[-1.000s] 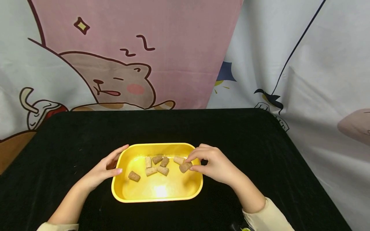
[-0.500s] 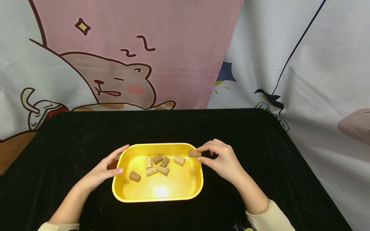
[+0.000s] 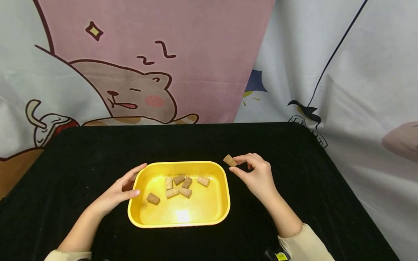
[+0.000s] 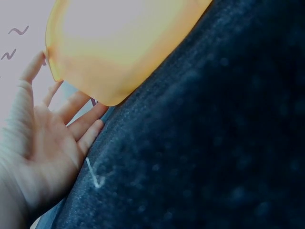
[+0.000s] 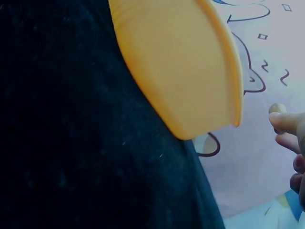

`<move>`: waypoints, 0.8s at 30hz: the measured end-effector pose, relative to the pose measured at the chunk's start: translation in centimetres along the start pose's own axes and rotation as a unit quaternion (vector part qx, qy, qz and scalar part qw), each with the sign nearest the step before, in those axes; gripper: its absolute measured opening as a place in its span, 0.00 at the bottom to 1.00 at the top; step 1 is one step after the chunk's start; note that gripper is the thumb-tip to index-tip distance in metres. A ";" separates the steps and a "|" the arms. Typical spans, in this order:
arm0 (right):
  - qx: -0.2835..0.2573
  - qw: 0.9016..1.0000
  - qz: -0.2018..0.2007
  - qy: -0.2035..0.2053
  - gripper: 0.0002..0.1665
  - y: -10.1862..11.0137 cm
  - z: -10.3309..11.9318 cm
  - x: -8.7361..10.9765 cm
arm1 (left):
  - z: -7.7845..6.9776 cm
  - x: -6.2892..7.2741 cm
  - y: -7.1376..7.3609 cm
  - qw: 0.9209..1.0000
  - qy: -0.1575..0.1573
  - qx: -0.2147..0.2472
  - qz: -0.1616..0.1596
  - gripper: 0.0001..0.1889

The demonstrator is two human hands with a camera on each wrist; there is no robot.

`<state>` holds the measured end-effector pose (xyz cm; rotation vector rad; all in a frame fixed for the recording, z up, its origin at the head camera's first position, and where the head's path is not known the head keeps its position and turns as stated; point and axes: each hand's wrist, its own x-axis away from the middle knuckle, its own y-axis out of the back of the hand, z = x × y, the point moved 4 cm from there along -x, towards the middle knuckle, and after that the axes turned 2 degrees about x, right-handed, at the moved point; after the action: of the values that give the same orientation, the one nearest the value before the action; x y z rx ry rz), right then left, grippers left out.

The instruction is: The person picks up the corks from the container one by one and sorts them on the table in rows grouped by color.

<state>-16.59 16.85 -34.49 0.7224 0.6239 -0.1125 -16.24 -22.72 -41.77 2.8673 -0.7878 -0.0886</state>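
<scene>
A yellow tray (image 3: pixel 177 225) with raised sides rests on the black cloth, several corks inside it. My left hand (image 3: pixel 118 190) holds its left end, thumb over the rim and fingers along the outside; the left wrist view shows the fingertips at the outer wall. Between thumb and fingertips of my right hand (image 3: pixel 256 175) is a brown cork (image 3: pixel 230 160), held just beyond the tray's back right corner. One pale cork (image 3: pixel 203 181) lies alone at the right inside, a darker cork (image 3: pixel 153 198) alone at the left. The others, such as this pale cork (image 3: pixel 172 193), sit grouped mid-tray.
Black cloth (image 3: pixel 183 141) covers the table on all sides of the tray. A printed curtain (image 3: pixel 209 61) with a sleeping bear hangs behind the table's back edge and along the right.
My right hand has lifted the brown cork from the tray's right side and carried it up and rightward past the rim. The left hand stays on the tray.
</scene>
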 end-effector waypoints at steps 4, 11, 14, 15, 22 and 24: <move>0.011 1.000 -0.013 -0.017 0.15 -0.3 -1.0 0.1 | 0.1 0.0 0.1 1.000 0.004 -0.004 -0.003 0.35; 0.029 0.998 -0.016 -0.055 0.14 -0.8 -2.8 0.6 | 0.3 0.0 0.1 1.000 -0.002 0.002 0.005 0.35; 0.032 0.997 -0.022 -0.071 0.13 -1.0 -3.4 0.8 | 0.3 0.0 0.1 1.000 -0.001 0.000 0.003 0.34; 0.035 0.996 -0.022 -0.076 0.13 -1.1 -3.6 0.9 | 0.3 0.0 0.1 1.000 -0.002 0.000 0.003 0.34; 0.053 0.993 -0.012 -0.103 0.12 -1.8 -4.8 1.4 | 0.3 0.0 0.0 1.000 -0.008 0.000 0.006 0.35; 0.057 0.992 -0.011 -0.108 0.12 -1.9 -5.0 1.4 | 0.3 0.0 0.0 1.000 -0.006 -0.001 0.004 0.35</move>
<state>-18.50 18.83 -39.33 0.8010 0.4208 -0.2438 -16.25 -22.78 -42.07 2.8645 -0.8021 -0.1044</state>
